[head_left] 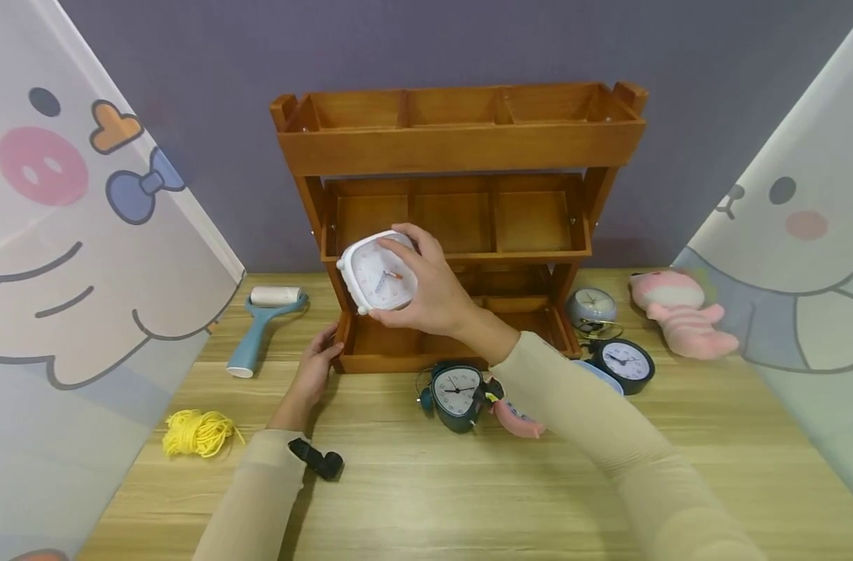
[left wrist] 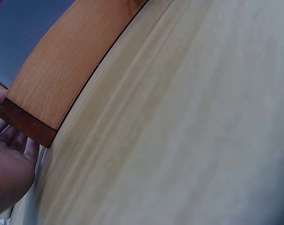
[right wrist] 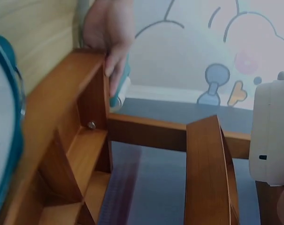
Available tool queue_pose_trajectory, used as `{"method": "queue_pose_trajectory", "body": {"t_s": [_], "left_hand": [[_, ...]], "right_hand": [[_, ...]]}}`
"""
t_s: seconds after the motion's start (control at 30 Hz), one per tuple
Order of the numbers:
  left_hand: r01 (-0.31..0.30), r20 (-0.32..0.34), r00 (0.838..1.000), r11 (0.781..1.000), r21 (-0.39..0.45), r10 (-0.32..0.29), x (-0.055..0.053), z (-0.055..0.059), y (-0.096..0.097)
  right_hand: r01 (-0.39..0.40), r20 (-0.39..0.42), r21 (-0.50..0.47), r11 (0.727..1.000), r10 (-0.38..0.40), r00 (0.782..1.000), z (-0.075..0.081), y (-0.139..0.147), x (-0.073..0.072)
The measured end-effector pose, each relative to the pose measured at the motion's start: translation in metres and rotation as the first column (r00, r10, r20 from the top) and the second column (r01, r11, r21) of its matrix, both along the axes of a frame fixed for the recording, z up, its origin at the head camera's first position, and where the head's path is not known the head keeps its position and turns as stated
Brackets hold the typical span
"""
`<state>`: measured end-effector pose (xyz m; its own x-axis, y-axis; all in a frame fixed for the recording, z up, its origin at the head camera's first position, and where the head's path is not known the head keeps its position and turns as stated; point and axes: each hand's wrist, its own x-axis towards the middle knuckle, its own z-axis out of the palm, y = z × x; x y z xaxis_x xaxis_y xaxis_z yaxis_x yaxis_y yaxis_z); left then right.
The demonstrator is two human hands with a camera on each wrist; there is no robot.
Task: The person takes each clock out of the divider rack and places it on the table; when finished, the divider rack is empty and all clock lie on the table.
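A white alarm clock (head_left: 382, 273) with rounded corners is held up in front of the wooden shelf rack (head_left: 461, 148) by my right hand (head_left: 433, 284). Thumb and fingers grip its right side, and its face points toward the head camera. In the right wrist view, the white clock (right wrist: 272, 133) appears edge-on at the right. My left hand (head_left: 316, 366) holds the lower left front corner of the rack. The left wrist view shows the thumb and fingers of this hand (left wrist: 12, 164) around the end of the bottom board (left wrist: 62, 70).
Before the rack stand a dark teal alarm clock (head_left: 457, 393) and a pink item (head_left: 517, 421), partly covered by my right sleeve. Right are a black clock (head_left: 622, 365), a grey clock (head_left: 592, 305) and a pink plush toy (head_left: 685, 312). Left lie a lint roller (head_left: 261, 331) and yellow cord (head_left: 199, 433).
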<state>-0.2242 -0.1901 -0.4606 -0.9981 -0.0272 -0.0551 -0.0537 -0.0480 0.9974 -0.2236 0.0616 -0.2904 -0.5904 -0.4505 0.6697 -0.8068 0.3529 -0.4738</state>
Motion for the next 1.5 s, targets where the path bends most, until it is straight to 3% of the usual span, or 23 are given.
{"method": "queue_pose_trajectory", "body": {"t_s": [0.43,0.9,1.2,1.5], "left_hand": [[-0.003,-0.006,1.000,1.000,0.006,0.003,0.002,0.004,0.002],[0.007,-0.016,1.000,1.000,0.011,-0.007,0.000,0.000,0.002],[-0.001,-0.015,1.000,1.000,0.008,0.001,0.000,0.001,0.001],[0.008,-0.005,1.000,1.000,0.017,-0.008,0.002,0.001,0.001]], "right_hand": [[-0.054,0.052,0.077,0.996,0.051,0.997,-0.035,0.018,0.033],[-0.143,0.220,0.160,0.977,0.106,0.970,-0.078,0.010,0.056],[-0.201,0.295,0.304,0.931,0.109,0.949,-0.101,-0.008,0.055],[-0.171,0.251,0.472,0.865,0.055,0.967,-0.111,-0.022,0.051]]}}
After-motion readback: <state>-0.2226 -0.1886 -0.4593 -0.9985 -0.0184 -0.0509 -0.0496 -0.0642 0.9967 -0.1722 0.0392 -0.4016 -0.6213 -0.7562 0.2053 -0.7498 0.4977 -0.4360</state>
